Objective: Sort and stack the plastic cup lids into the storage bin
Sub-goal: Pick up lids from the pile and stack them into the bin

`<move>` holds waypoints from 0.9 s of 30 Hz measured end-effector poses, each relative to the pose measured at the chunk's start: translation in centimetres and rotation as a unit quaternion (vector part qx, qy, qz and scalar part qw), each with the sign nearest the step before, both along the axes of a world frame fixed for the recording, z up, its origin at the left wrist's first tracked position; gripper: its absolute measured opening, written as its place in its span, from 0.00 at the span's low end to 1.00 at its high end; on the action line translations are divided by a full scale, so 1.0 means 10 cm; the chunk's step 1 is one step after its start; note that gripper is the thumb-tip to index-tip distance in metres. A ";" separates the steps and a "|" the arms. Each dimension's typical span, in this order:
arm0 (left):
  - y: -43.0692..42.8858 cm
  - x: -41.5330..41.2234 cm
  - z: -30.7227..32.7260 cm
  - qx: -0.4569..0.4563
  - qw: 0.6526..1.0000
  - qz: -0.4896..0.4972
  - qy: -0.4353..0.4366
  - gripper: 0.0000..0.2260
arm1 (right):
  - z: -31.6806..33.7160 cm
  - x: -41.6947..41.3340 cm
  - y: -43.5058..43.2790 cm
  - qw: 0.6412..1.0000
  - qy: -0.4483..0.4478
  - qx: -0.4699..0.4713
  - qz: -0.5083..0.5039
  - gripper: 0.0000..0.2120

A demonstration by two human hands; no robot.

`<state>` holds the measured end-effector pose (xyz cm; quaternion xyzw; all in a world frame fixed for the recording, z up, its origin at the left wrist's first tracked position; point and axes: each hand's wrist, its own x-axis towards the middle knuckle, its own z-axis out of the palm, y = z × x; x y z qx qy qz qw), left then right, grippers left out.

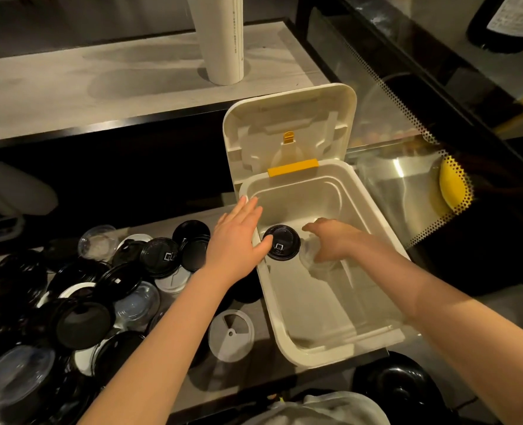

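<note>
The right hand (335,240) curls its fingers (326,256) over a clear lid (307,257) whose outline is too faint to trace. The left hand (238,237) hides part of the storage bin's (376,210) left rim. At the lower left of the frame, the lid pile (39,317) runs off the edges, its dark lids merging. The white tube (223,41) is cut off at the top.

The grey tabletop (241,378) holds a big messy pile of lids (100,289) on the left: black ones, clear ones and a few white ones, many lying on top of each other. One pale see-through lid (231,334) lies flat by itself, just beside the white storage bin (343,348), which sits on the right.
</note>
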<state>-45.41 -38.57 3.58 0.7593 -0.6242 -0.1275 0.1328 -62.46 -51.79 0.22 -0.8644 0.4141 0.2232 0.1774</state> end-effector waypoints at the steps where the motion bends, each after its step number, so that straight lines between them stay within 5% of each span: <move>1: 0.00 0.00 0.01 0.003 1.000 -0.002 -0.006 0.28 | -0.01 -0.01 0.04 0.999 0.020 -0.016 0.024 0.31; 10: 0.01 0.00 0.12 0.044 0.993 -0.029 -0.109 0.29 | 0.02 0.01 0.13 0.998 0.023 -0.061 0.016 0.24; 21: 0.67 0.69 0.37 0.062 0.987 0.037 -0.145 0.29 | 0.88 0.59 0.81 0.957 -0.241 -0.160 0.008 0.25; 27: 1.25 1.07 0.22 0.121 0.981 0.058 -0.137 0.27 | 0.81 0.97 1.49 0.939 -0.313 -0.127 0.060 0.23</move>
